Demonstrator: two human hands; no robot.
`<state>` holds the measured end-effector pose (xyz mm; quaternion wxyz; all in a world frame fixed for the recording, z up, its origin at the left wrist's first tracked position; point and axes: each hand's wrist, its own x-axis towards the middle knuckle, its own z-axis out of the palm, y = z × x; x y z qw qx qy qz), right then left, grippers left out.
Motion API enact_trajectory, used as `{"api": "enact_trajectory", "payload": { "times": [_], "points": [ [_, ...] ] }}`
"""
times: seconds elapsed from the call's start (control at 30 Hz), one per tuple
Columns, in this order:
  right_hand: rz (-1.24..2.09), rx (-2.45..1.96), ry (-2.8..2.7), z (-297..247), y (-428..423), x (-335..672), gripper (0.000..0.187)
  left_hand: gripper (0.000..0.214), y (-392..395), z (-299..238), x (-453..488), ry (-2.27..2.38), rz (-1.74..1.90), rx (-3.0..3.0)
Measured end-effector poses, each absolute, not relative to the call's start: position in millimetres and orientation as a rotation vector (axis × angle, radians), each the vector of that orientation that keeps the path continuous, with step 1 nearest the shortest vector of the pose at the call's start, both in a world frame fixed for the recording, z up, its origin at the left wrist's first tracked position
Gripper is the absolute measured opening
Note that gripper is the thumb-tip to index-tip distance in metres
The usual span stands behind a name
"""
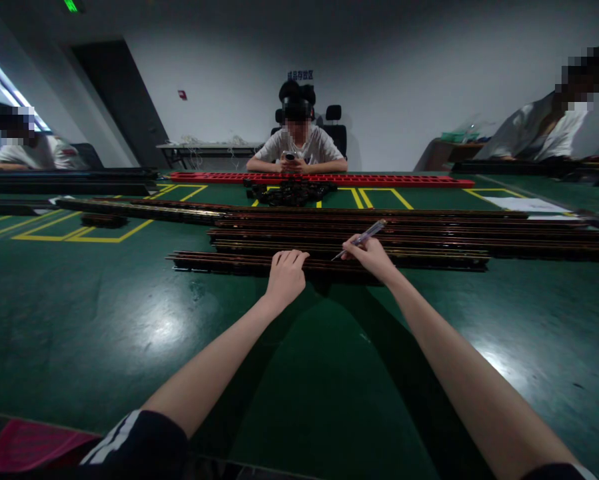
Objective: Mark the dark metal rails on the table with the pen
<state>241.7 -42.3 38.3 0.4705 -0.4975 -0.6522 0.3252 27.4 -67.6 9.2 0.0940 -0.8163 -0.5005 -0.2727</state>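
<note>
My left hand [286,277] lies over the nearest long dark strip [224,263], its fingers bent over the edge. Whether the thumb goes underneath is hidden. In my right hand [374,257] is a small screwdriver [370,232] with a clear handle, pinched between thumb and fingers. Its thin shaft slants down to the left, with the tip at or just above the same strip, a little right of my left hand. Behind, several similar strips with reddish and brassy edges [429,237] lie side by side.
Small black parts [294,192] are heaped beyond the strips, before a long red slotted rail [399,180]. The green table [129,360] bears yellow tape lines. White paper [524,205] lies at right. A person [299,150] sits opposite; others are at both sides.
</note>
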Motion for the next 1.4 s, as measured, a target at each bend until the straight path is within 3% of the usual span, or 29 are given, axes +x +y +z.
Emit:
{"api": "enact_trajectory", "payload": {
  "times": [0.4, 0.73, 1.4],
  "points": [
    [0.821, -1.204, -1.573, 36.7, -41.7, 241.7, 0.012, 0.038, -64.6, 6.9, 27.8, -1.441, -0.725, -2.479],
    [0.819, -1.180, -1.584, 35.5, -40.6, 241.5, 0.023, 0.031, -67.3, 6.8, 30.8, -1.460, -0.717, -2.430],
    [0.773, -1.193, -1.586, 37.6, -41.0, 245.6, 0.016, 0.032, -67.5, 6.1, 29.2, -1.468, -0.736, -2.393]
  ]
}}
